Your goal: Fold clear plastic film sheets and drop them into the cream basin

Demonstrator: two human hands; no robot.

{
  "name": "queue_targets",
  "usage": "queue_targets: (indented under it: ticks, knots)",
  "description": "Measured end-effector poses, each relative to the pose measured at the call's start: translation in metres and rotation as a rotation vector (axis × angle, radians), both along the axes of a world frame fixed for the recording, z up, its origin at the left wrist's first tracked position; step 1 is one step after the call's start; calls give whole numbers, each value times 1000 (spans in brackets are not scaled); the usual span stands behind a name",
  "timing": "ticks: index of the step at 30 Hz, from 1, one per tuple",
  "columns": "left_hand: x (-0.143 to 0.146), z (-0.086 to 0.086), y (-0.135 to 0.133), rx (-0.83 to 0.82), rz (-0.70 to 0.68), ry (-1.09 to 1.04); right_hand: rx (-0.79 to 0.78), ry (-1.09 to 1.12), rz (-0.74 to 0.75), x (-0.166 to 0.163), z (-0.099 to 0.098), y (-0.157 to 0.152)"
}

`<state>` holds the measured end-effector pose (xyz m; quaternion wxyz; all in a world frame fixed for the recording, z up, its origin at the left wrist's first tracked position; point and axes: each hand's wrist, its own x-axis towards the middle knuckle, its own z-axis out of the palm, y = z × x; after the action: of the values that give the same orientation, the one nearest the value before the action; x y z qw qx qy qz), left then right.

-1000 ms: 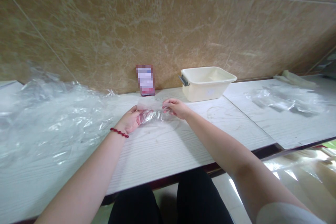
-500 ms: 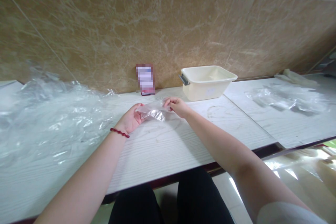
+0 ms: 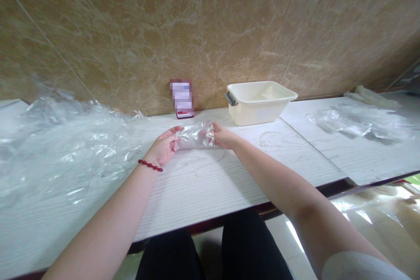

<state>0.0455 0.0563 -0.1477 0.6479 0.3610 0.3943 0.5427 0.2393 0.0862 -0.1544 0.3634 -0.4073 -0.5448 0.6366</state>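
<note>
A small clear plastic bag (image 3: 195,135) is stretched between both my hands above the white table (image 3: 203,183). My left hand (image 3: 165,145), with a red bead bracelet at the wrist, pinches the bag's left edge. My right hand (image 3: 223,136) grips its right edge with closed fingers. The bag is crinkled and hangs just over the tabletop.
A big heap of clear plastic bags (image 3: 62,140) covers the table's left side. A cream plastic tub (image 3: 259,101) stands at the back near the brown marble wall, beside a small upright card (image 3: 182,98). More clear plastic (image 3: 357,123) lies on the right table.
The bag has been pulled out wider and flatter between my hands. My right hand turned so its fingers fold over the bag's right edge.
</note>
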Motion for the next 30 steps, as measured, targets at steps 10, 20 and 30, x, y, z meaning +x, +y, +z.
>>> queue_targets:
  ticks: [10,20,30]
  knots:
    - [-4,-5,3,23,9,32,75,-65,-36,0,-6,4]
    - [-1,-4,0,-18,-25,189,114,-92,-119,5,2,4]
    - [0,-1,-3,-80,-108,206,-61,-118,12,11,2,3]
